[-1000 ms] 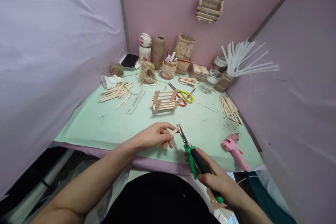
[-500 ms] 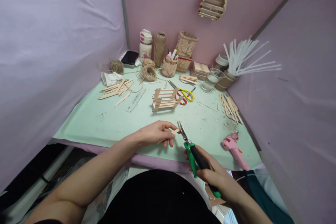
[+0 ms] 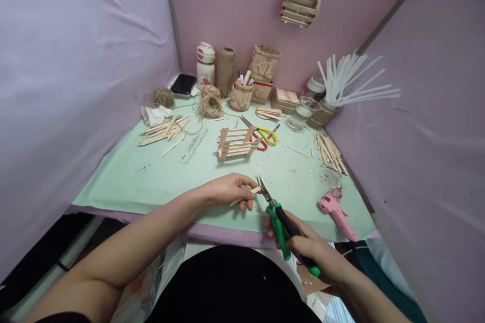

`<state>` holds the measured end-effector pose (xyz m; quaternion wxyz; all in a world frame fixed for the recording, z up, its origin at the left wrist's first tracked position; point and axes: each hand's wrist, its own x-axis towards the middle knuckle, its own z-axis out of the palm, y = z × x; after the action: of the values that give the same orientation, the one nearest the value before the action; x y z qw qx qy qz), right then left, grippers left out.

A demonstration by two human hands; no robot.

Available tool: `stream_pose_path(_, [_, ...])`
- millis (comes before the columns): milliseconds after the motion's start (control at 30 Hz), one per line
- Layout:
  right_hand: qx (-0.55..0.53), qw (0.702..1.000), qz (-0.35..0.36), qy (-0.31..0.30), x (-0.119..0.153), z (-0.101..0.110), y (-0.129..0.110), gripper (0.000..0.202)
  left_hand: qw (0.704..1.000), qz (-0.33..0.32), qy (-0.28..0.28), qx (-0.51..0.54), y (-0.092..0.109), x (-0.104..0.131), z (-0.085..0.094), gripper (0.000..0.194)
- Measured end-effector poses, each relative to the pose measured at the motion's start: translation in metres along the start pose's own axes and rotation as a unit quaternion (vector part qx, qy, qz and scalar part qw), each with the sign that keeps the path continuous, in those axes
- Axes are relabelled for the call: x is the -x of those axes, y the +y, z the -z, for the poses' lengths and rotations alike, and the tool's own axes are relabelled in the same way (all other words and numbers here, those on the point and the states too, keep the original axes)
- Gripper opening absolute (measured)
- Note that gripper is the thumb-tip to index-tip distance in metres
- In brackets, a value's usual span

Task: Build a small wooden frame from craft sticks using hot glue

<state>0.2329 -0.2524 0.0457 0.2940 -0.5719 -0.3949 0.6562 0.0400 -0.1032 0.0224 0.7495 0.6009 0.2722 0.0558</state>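
Note:
My left hand (image 3: 235, 191) pinches a thin wooden stick (image 3: 256, 190) over the front of the green tabletop. Wrapped round the green and black handles of the pliers (image 3: 278, 219) is my right hand (image 3: 303, 239). The pliers' jaws point up and away from me, slightly parted, and meet the stick's right end beside my left fingertips. Beyond my hands stands a small slatted wooden frame (image 3: 237, 145), with red and yellow handled scissors (image 3: 267, 135) just to its right.
A pink glue gun (image 3: 338, 213) lies at the right edge. Loose sticks (image 3: 164, 130) and a clear ruler (image 3: 193, 146) are on the left, more sticks (image 3: 329, 153) on the right. Twine (image 3: 209, 103), a bottle (image 3: 205, 66) and a water cup (image 3: 301, 113) stand behind.
The view has shifted slightly, so the table items appear a little further left. Both hands keep their grips; the pliers' handles look slightly further apart.

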Motion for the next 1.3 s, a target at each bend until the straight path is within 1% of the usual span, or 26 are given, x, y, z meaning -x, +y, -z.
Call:
stream_pose_path(133, [-0.06, 0.998, -0.031, 0.008, 0.001, 0.001, 0.002, 0.042, 0.999, 0.024, -0.024, 0.012, 0.001, -0.011, -0.003, 0.033])
stream_pose_path(300, [-0.151, 0.988, -0.028, 0.018, 0.003, -0.002, 0.012, 0.024, 0.996, 0.058, -0.058, 0.045, 0.003, -0.024, -0.003, 0.033])
stream_pose_path(400, [-0.192, 0.98, -0.033, 0.025, 0.0, -0.004, 0.019, 0.025, 0.992, 0.08, -0.077, 0.053, 0.005, -0.029, -0.003, 0.035])
stream_pose_path(467, [-0.215, 0.975, -0.035, 0.048, -0.002, -0.005, 0.023, 0.03, 0.992, 0.085, -0.079, 0.054, 0.006, -0.031, -0.003, 0.035])
stream_pose_path(567, [-0.236, 0.968, -0.02, 0.079, -0.002, -0.005, 0.024, 0.03, 0.993, 0.079, -0.079, 0.038, 0.006, -0.032, -0.004, 0.033])
stream_pose_path(667, [-0.242, 0.968, -0.006, 0.07, 0.004, -0.003, 0.022, 0.03, 0.996, 0.055, -0.073, 0.022, 0.006, -0.028, -0.004, 0.031])
stream_pose_path(733, [-0.243, 0.968, 0.003, 0.062, 0.009, 0.0, 0.02, 0.035, 0.997, 0.033, -0.06, 0.024, 0.007, -0.021, -0.003, 0.03])
stream_pose_path(800, [-0.252, 0.966, 0.017, 0.058, 0.012, 0.002, 0.02, 0.039, 0.999, 0.01, -0.033, 0.027, 0.009, -0.011, -0.001, 0.03])
stream_pose_path(900, [-0.285, 0.957, 0.03, 0.05, 0.013, 0.001, 0.023, 0.042, 0.999, -0.009, 0.039, 0.03, 0.012, 0.004, 0.003, 0.028])
stream_pose_path(1000, [-0.315, 0.948, 0.026, 0.044, 0.009, -0.003, 0.026, 0.046, 0.994, -0.004, 0.096, 0.046, 0.01, 0.012, 0.007, 0.03])
stream_pose_path(1167, [-0.327, 0.945, 0.017, 0.019, 0.003, -0.015, 0.031, 0.048, 0.988, -0.005, 0.14, 0.068, 0.003, 0.013, 0.009, 0.035])
stream_pose_path(1300, [-0.298, 0.954, 0.028, 0.014, -0.001, -0.017, 0.034, 0.046, 0.979, 0.003, 0.158, 0.126, -0.001, 0.021, 0.008, 0.038])
